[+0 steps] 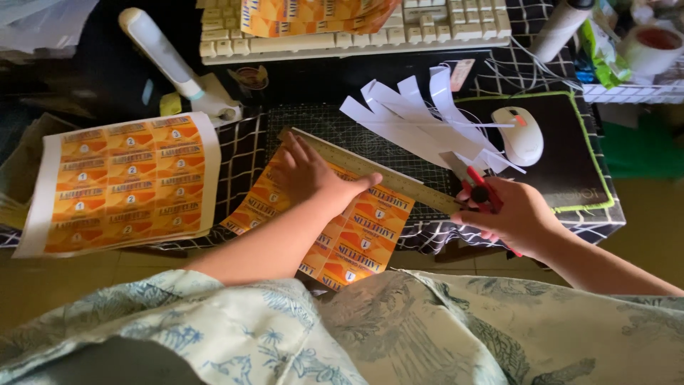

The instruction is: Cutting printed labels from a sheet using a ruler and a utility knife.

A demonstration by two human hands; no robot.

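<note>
Head view: at your nine o'clock a full sheet of orange labels (125,182) lies flat on the checked cloth (242,153), with a white tool (160,53) at eleven o'clock beyond it. Toward the centre, your left hand (310,171) presses flat, fingers spread, on the metal ruler (370,171), which slants across a second orange label sheet (356,242) on the dark cutting mat (335,128). At one o'clock, white paper strips (420,117) fan out beside a white mouse (520,135) on its black pad (570,164). At three o'clock your right hand (516,217) is clamped around a red-handled cutter (481,192) at the ruler's right end.
</note>
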